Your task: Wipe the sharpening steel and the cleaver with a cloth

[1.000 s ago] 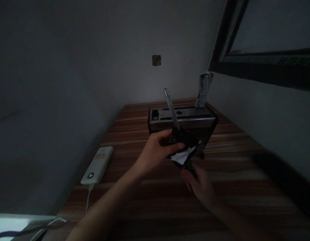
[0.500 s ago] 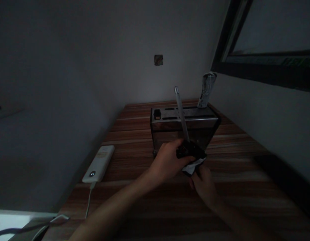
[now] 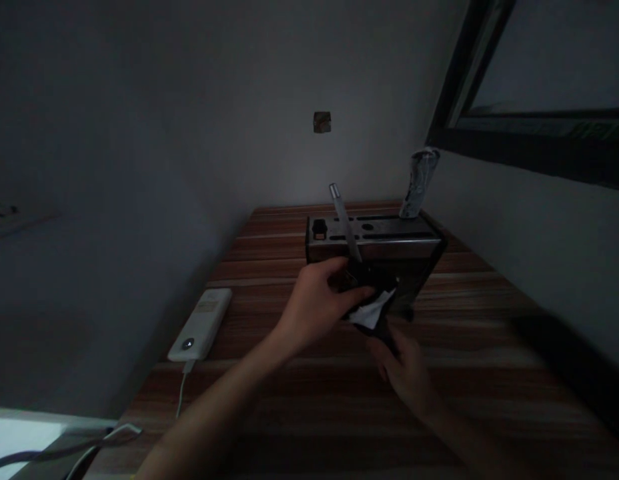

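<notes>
A grey sharpening steel (image 3: 346,223) with a bright metal tip points up and to the left. My right hand (image 3: 407,373) is closed around its dark handle end. Higher up, my left hand (image 3: 314,297) wraps a dark cloth (image 3: 372,310) with a white patch around the steel, thumb on top. The cloth hides the middle of the steel. Just behind both hands stands a knife block (image 3: 389,228) with a slotted metal top and dark see-through sides. A wrapped, pale upright piece (image 3: 420,183) sticks out of its right end.
A white power bank (image 3: 202,323) with a cable lies at the left of the wood-grain table (image 3: 249,267). A long dark object (image 3: 564,367) lies along the right side. Walls close in at the back and both sides, with a dark window frame (image 3: 529,150) at upper right.
The steel has tilted further left and its tip is lower. My left hand, with the cloth, has shifted slightly left and up. The view has moved a little.
</notes>
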Tool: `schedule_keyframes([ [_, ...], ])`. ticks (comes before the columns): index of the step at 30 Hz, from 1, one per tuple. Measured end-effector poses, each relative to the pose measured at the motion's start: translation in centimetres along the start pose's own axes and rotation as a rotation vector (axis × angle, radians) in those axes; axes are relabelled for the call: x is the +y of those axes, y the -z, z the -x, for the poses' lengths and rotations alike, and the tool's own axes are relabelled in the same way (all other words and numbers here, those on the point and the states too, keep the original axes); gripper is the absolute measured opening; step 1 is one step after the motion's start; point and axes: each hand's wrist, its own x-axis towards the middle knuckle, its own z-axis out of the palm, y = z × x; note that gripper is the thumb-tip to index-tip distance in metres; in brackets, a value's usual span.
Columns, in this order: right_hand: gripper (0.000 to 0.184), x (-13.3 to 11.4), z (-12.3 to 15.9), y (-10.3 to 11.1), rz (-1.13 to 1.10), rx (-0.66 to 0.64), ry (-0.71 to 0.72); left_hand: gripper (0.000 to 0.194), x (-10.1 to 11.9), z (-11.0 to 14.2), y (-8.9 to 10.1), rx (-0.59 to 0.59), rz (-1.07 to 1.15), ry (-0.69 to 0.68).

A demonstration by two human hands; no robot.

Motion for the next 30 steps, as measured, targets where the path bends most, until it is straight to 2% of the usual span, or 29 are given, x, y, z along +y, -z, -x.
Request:
schedule_keyframes([
  [10,0.029,0.4,0.5,-0.4,-0.022,-0.106,-0.054,0.023,0.9,-0.9,4.0,0.214,0.182,-0.075],
  [18,0.034,1.0,0.6,-0.4,-0.062,-0.208,-0.029,0.028,1.3,-0.9,6.5,0.455,0.165,-0.112],
  [23,0.034,0.8,0.7,-0.3,-0.079,-0.219,-0.027,0.024,1.2,-0.9,6.9,0.469,0.172,-0.105],
  [30,0.031,0.4,0.6,-0.2,-0.032,-0.215,-0.014,0.023,1.2,-0.8,6.8,0.391,0.132,-0.032],
])
